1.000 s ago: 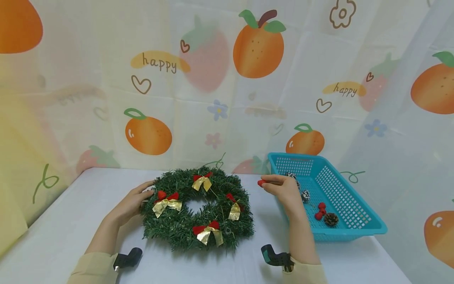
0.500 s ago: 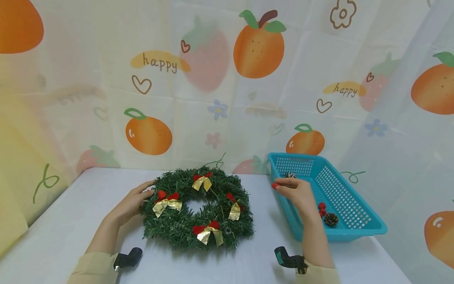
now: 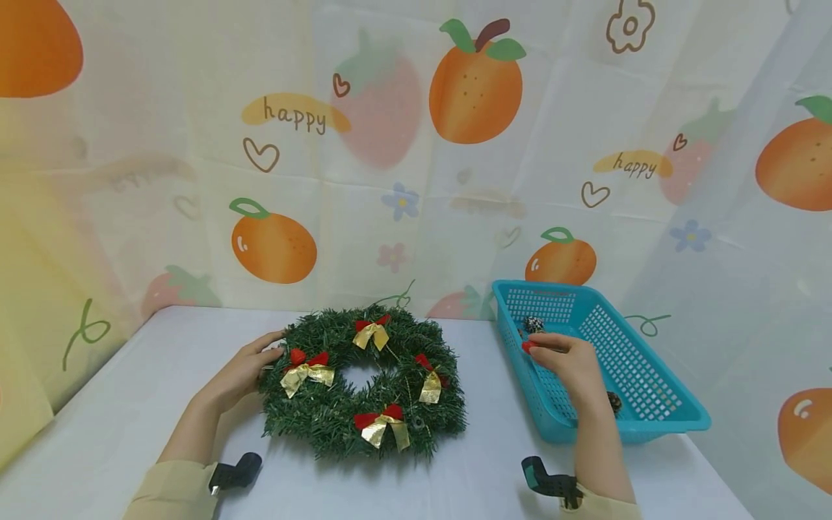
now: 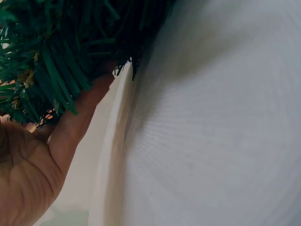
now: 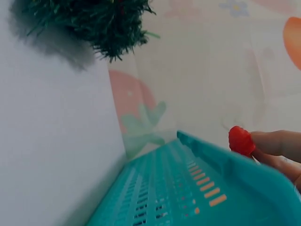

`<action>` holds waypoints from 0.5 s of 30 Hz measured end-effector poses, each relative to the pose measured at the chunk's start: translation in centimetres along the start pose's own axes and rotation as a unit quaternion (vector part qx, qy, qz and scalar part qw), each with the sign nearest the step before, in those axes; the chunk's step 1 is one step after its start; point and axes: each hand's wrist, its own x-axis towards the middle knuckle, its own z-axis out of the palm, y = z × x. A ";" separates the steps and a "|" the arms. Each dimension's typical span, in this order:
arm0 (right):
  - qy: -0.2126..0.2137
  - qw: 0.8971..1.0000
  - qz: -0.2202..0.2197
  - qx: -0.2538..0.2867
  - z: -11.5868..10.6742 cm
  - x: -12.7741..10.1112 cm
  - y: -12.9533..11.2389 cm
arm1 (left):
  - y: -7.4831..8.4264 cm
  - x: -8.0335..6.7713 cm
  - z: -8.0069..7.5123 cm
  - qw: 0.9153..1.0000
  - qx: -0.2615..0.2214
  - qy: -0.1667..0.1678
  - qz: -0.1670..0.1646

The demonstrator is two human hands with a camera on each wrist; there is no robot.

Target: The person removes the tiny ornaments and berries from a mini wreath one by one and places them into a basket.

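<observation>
Green wreath: the wreath (image 3: 362, 383) lies flat on the desk (image 3: 130, 404), right in front of you, with four red-and-gold bows (image 3: 307, 368) on it at roughly 12, 3, 6 and 9 o'clock.

Red berry: you've got a small red berry (image 3: 527, 347) pinched at your fingertips, just over the near-left rim of the teal basket (image 3: 656, 375). The right wrist view shows the same red bit (image 5: 241, 141) poking out above the basket edge.

Risk one: that pinch looks pretty light, so I'd guess the berry could slip and roll across the desk instead of staying with you. It's tiny and round, so it won't stop where it lands.

Risk two: your wrist sits close over the basket wall, and a sideways nudge could shove or tip the basket. It looks like light plastic mesh.

Risk three: if your other hand lets up, the wreath may skid.

Right hand: your right hand (image 3: 567, 365) is curled, fingertips closed on the berry, hovering at the basket's 9 o'clock side.

Left hand: your left hand (image 3: 242, 372) rests against the wreath at its 9 o'clock edge, fingers (image 4: 80, 117) tucked into the needles and gripping them loosely.

Basket stuff: a pine cone (image 3: 614, 401) and a speckled one (image 3: 534, 324) sit inside.
</observation>
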 end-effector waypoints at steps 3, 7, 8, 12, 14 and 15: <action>-0.001 1.000 0.005 -0.006 -0.5 0.1 0.4 | 0.0 0.0 0.0 1.000 0.001 0.000 -0.001; 0.004 1.000 0.011 -0.019 -0.8 0.0 0.7 | -0.1 0.1 0.0 1.000 0.006 -0.002 -0.004; 0.005 1.000 0.012 -0.023 -0.9 -0.1 0.7 | -0.1 0.1 0.0 1.000 0.006 -0.003 -0.005; 0.011 0.999 0.021 -0.042 -1.2 -0.2 1.1 | -0.2 0.2 -0.1 1.000 0.010 -0.005 -0.006; 0.012 0.999 0.026 -0.046 -1.4 -0.2 1.3 | -0.3 0.3 -0.1 1.000 0.012 -0.005 -0.005; 0.013 0.998 0.028 -0.048 -1.5 -0.2 1.5 | -0.3 0.3 -0.1 1.000 0.011 -0.005 -0.006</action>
